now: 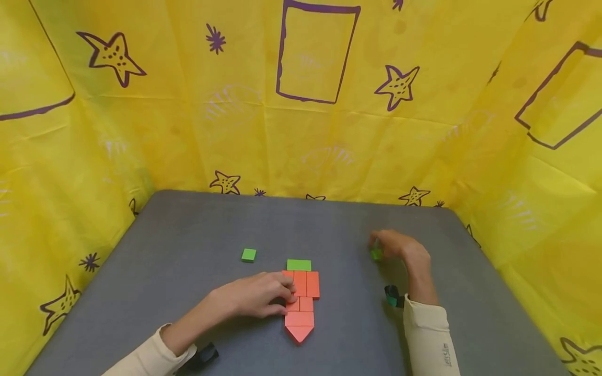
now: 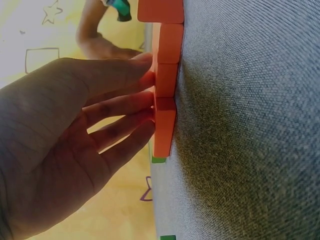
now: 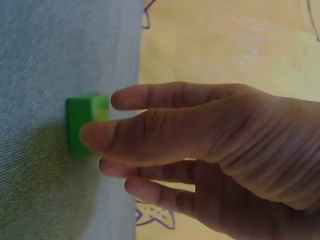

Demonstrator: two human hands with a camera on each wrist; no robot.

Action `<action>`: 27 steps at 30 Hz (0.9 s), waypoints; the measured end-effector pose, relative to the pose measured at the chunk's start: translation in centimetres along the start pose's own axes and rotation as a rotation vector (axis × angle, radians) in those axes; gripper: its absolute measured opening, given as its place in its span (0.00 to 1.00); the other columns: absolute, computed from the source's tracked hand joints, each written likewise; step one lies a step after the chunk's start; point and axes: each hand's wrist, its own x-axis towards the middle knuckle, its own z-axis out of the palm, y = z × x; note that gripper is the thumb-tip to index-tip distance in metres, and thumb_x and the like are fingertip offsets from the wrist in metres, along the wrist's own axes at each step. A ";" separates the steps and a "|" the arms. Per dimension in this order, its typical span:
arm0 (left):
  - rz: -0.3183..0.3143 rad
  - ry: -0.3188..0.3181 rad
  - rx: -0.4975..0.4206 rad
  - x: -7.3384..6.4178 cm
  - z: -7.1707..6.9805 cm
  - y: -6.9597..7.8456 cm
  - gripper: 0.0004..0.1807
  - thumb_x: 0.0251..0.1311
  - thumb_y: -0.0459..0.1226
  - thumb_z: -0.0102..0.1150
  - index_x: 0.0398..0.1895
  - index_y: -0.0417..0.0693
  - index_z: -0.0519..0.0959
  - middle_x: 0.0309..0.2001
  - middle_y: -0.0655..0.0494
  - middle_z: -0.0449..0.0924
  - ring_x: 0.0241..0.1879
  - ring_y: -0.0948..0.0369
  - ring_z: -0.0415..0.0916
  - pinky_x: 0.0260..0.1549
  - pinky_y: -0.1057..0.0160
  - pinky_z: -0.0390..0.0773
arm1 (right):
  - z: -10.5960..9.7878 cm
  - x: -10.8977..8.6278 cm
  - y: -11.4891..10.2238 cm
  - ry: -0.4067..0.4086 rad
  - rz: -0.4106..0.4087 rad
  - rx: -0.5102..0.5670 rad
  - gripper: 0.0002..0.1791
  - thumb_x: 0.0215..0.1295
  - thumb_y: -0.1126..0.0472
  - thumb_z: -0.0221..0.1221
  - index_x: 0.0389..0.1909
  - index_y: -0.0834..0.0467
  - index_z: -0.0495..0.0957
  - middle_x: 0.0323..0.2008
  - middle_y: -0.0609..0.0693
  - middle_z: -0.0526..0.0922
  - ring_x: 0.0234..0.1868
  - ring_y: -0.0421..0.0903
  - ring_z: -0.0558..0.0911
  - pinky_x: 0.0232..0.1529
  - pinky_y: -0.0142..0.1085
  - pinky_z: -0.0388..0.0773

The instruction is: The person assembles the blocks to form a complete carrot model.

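Observation:
An arrangement of flat orange-red blocks lies on the grey table, with a pointed block at its near end. A green rectangular block adjoins its far end. My left hand rests its fingertips on the left part of the arrangement, partly covering it; in the left wrist view those fingers are fairly straight against the blocks. Farther right, my right hand pinches a small green block between thumb and fingers, at or close to the table surface. The thumb hides part of that block.
A green square block lies alone left of the arrangement. The grey table is bounded at the back and sides by yellow cloth with drawn stars. Dark straps with wrist cameras hang under both wrists.

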 end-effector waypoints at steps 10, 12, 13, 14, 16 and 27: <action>0.031 0.036 0.018 0.4 0.3 0.0 0.11 0.67 0.38 0.69 0.51 0.52 0.89 0.49 0.61 0.83 0.50 0.69 0.77 0.54 0.68 0.81 | 0.5 0.8 0.5 0.023 -0.052 -0.028 0.15 0.53 0.78 0.66 0.40 0.60 0.82 0.39 0.54 0.83 0.38 0.47 0.77 0.43 0.42 0.79; 0.027 0.034 0.017 0.5 0.3 0.0 0.11 0.67 0.38 0.69 0.51 0.52 0.89 0.49 0.62 0.83 0.50 0.69 0.77 0.54 0.69 0.81 | 0.2 1.0 0.1 0.040 -0.108 -0.040 0.12 0.54 0.78 0.64 0.38 0.61 0.81 0.35 0.53 0.82 0.36 0.45 0.75 0.39 0.38 0.76; 0.026 0.032 0.015 0.6 0.3 0.0 0.11 0.67 0.39 0.69 0.51 0.52 0.89 0.48 0.62 0.82 0.50 0.69 0.77 0.54 0.69 0.81 | 0.1 1.1 -0.2 0.048 -0.134 -0.042 0.11 0.55 0.78 0.63 0.36 0.61 0.81 0.33 0.52 0.81 0.34 0.44 0.74 0.37 0.36 0.74; 0.025 0.029 0.011 0.6 0.3 0.0 0.11 0.67 0.39 0.69 0.51 0.53 0.89 0.48 0.62 0.82 0.50 0.69 0.76 0.53 0.70 0.80 | -0.1 1.2 -0.5 0.055 -0.165 -0.044 0.11 0.56 0.79 0.62 0.34 0.61 0.81 0.31 0.52 0.80 0.32 0.43 0.72 0.35 0.35 0.71; 0.025 0.024 0.004 0.8 0.2 0.0 0.10 0.67 0.39 0.69 0.50 0.53 0.89 0.48 0.63 0.82 0.49 0.70 0.76 0.52 0.71 0.80 | -0.4 1.6 -1.3 0.075 -0.219 -0.052 0.11 0.57 0.80 0.60 0.32 0.62 0.79 0.28 0.51 0.76 0.30 0.42 0.69 0.33 0.33 0.67; 0.032 0.035 -0.031 0.1 0.1 -0.2 0.07 0.67 0.39 0.70 0.46 0.54 0.89 0.42 0.64 0.79 0.43 0.72 0.73 0.46 0.75 0.77 | 0.7 5.5 -7.8 0.073 -0.413 -0.151 0.15 0.60 0.78 0.66 0.46 0.62 0.84 0.47 0.55 0.86 0.50 0.52 0.83 0.56 0.48 0.83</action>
